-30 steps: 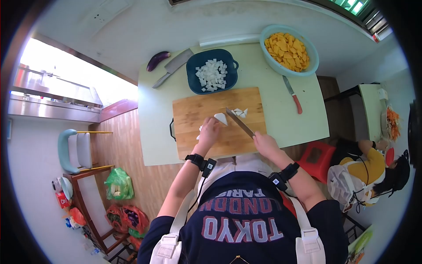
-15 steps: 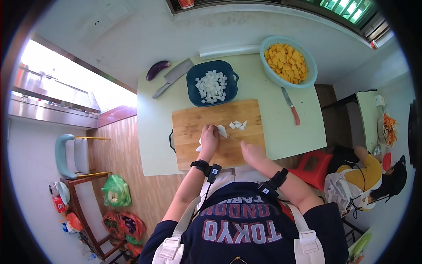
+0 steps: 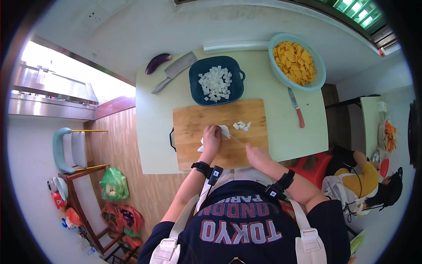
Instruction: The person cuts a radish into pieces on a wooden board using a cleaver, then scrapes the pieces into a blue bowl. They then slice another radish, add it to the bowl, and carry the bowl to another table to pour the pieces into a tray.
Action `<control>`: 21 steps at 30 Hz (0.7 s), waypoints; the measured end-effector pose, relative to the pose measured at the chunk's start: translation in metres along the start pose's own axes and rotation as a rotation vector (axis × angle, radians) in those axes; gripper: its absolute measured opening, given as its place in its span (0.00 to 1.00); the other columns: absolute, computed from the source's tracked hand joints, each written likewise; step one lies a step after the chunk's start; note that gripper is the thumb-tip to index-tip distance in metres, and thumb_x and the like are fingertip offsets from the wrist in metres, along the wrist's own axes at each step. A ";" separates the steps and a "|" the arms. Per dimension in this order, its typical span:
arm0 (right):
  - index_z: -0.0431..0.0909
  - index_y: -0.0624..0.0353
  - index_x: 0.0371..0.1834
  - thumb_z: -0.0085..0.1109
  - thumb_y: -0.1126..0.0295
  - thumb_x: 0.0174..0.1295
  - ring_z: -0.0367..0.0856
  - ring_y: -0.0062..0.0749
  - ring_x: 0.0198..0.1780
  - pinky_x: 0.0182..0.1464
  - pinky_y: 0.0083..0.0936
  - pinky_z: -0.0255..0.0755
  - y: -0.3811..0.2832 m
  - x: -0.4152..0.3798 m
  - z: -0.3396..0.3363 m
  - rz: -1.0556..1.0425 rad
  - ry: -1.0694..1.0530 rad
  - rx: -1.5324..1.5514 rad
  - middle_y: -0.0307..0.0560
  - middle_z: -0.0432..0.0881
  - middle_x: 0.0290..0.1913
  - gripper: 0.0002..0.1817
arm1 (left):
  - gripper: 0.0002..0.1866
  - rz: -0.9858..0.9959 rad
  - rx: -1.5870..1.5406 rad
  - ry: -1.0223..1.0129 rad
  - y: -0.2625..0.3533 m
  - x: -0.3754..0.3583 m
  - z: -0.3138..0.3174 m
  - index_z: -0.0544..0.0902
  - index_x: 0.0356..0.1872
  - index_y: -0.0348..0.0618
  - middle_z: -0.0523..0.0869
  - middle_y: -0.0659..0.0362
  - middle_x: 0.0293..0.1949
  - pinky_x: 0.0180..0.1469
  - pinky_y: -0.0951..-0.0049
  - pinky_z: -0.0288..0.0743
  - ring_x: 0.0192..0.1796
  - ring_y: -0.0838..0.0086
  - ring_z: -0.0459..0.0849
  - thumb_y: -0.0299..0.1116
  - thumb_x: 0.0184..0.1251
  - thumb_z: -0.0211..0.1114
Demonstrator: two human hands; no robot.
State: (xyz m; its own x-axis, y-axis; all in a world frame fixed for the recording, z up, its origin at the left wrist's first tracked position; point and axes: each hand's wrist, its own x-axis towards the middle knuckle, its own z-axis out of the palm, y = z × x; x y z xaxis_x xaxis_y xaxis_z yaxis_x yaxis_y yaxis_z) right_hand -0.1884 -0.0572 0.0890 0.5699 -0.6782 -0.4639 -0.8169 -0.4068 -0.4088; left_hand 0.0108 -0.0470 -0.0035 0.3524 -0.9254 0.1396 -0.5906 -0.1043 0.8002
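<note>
On the wooden cutting board [image 3: 191, 119], my left hand [image 3: 212, 139] presses down on a piece of white vegetable [image 3: 225, 131], fingers closed around its near side. My right hand [image 3: 258, 156] is wrapped round the handle of a knife [image 3: 237, 141]; its thin blade, seen nearly edge-on, reaches toward the right side of that white piece. Several cut white pieces [image 3: 242, 126] lie to the right on the board. More white vegetable [image 3: 201, 148] shows partly from behind my left wrist. Beyond the board, a dark blue basin [image 3: 196, 91] contains white cubes [image 3: 215, 83].
A cleaver [image 3: 180, 66] and an eggplant [image 3: 158, 63] lie at the back left. At the back right stand a light blue bowl [image 3: 319, 72] of yellow slices and a red-handled knife [image 3: 296, 110]. Another person [image 3: 358, 182] sits at the right beside a red stool [image 3: 313, 169].
The view has shifted slightly. My left hand stays on the white piece, and my right hand with the knife remains at its right, with little visible movement.
</note>
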 end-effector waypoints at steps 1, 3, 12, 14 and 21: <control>0.64 0.66 0.34 0.43 0.74 0.56 0.80 0.53 0.26 0.26 0.44 0.73 0.000 0.002 0.001 0.003 -0.003 -0.004 0.60 0.78 0.23 0.06 | 0.04 -0.003 0.001 -0.001 0.000 0.001 -0.001 0.77 0.28 0.36 0.77 0.50 0.30 0.35 0.67 0.72 0.32 0.60 0.78 0.22 0.49 0.61; 0.64 0.66 0.34 0.43 0.74 0.56 0.80 0.53 0.26 0.26 0.44 0.73 0.001 0.004 0.001 -0.010 0.007 0.018 0.60 0.78 0.23 0.06 | 0.04 0.003 0.019 -0.009 0.001 0.002 -0.001 0.77 0.28 0.35 0.77 0.50 0.30 0.35 0.68 0.72 0.32 0.60 0.78 0.21 0.49 0.61; 0.65 0.68 0.35 0.42 0.76 0.55 0.80 0.53 0.26 0.26 0.42 0.73 0.001 0.026 0.016 -0.077 0.059 0.054 0.60 0.78 0.22 0.07 | 0.03 -0.111 -0.069 -0.042 0.007 0.003 -0.002 0.77 0.28 0.36 0.78 0.48 0.35 0.42 0.63 0.71 0.39 0.54 0.76 0.22 0.51 0.59; 0.65 0.68 0.36 0.42 0.76 0.55 0.80 0.53 0.27 0.26 0.42 0.73 0.003 0.035 0.024 -0.108 0.109 0.069 0.60 0.78 0.23 0.08 | 0.03 -0.101 -0.009 -0.052 0.003 0.002 0.001 0.77 0.28 0.36 0.78 0.48 0.35 0.42 0.63 0.71 0.39 0.54 0.76 0.21 0.51 0.59; 0.66 0.66 0.35 0.41 0.71 0.59 0.78 0.55 0.27 0.28 0.46 0.70 0.018 0.037 0.034 -0.137 0.176 0.093 0.60 0.78 0.24 0.08 | 0.08 -0.049 0.025 -0.270 -0.009 0.009 -0.009 0.76 0.33 0.37 0.76 0.48 0.35 0.42 0.61 0.72 0.39 0.54 0.77 0.20 0.49 0.57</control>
State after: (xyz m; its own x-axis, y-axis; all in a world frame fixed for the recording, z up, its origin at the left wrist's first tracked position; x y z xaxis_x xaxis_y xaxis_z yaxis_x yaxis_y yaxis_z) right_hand -0.1784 -0.0687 0.0377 0.6440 -0.7202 -0.2580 -0.7167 -0.4501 -0.5327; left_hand 0.0259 -0.0511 -0.0042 0.1772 -0.9822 -0.0622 -0.5967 -0.1575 0.7869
